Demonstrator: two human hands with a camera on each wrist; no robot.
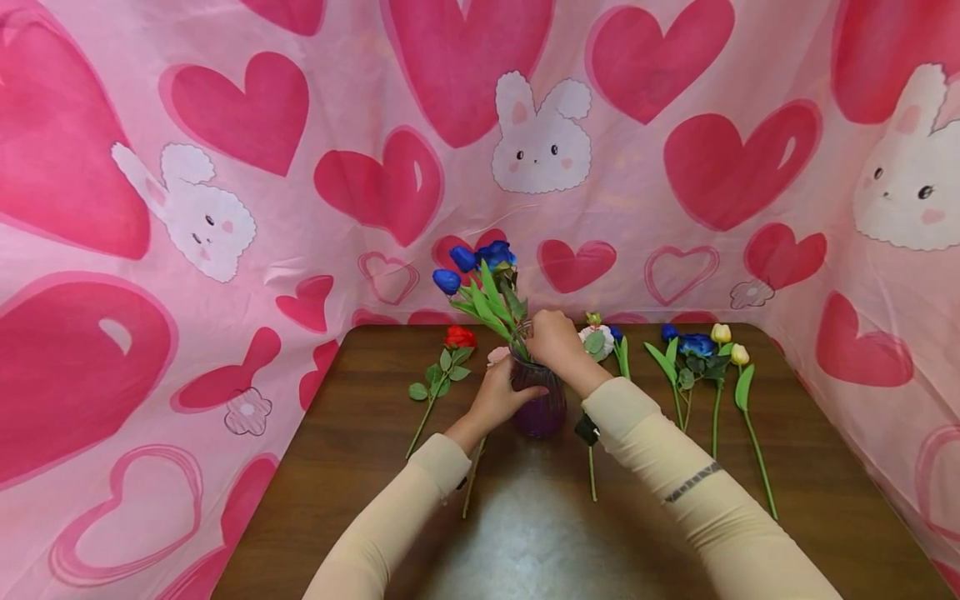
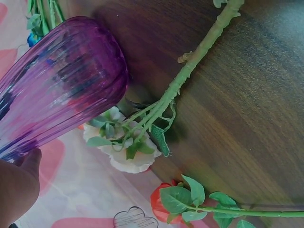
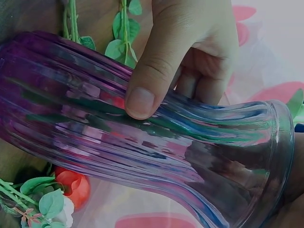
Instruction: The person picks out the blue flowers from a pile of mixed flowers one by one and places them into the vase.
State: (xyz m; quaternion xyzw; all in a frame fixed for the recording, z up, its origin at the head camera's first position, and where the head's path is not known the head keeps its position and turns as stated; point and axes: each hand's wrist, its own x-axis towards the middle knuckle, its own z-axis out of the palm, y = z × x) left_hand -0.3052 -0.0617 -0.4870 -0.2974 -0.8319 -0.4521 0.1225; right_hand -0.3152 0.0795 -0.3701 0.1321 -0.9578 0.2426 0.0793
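Three blue flowers (image 1: 447,282) in vase (image 1: 542,410); L hand (image 1: 498,392) grips it, R hand (image 1: 558,340) at 12 o'clock, hold unclear; more left on table (image 1: 540,533), incl. red rose (image 1: 460,337), 10 o'clock.

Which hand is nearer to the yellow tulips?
The right hand: it's left of the yellow tulips, at the mouth of the vase. The left hand, holding the vase, is farther left.

Blue flowers (image 1: 495,253) in upright purple vase (image 1: 538,408)
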